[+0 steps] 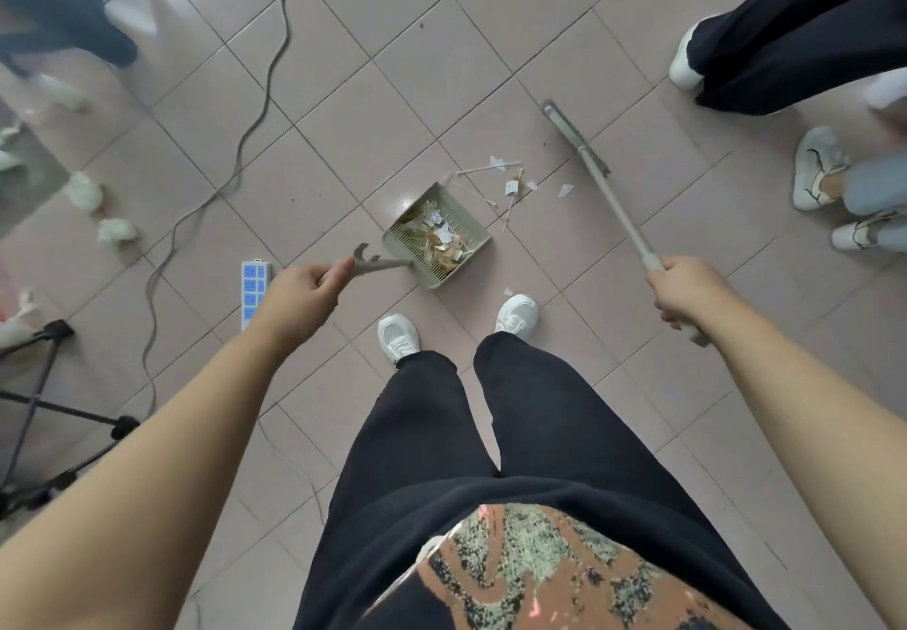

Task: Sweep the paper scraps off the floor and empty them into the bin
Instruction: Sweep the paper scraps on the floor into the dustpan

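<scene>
A pale green dustpan (475, 247) rests on the tiled floor ahead of my feet, holding several paper scraps and yellowish bits. My left hand (300, 296) grips the dustpan's handle (375, 264). More paper scraps (512, 186) and thin sticks lie just beyond the pan's mouth, with one scrap (508, 292) near my right shoe. My right hand (687, 293) holds the long handle of a broom (613, 205), whose flat head (574, 136) touches the floor to the right of the scraps. No bin is in view.
A white and blue power strip (255, 292) lies left of the dustpan, its grey cable (267, 84) snaking away. A black tripod (44, 413) stands at left, with crumpled paper (83, 190) beyond it. Other people's legs and shoes (819, 168) stand at right.
</scene>
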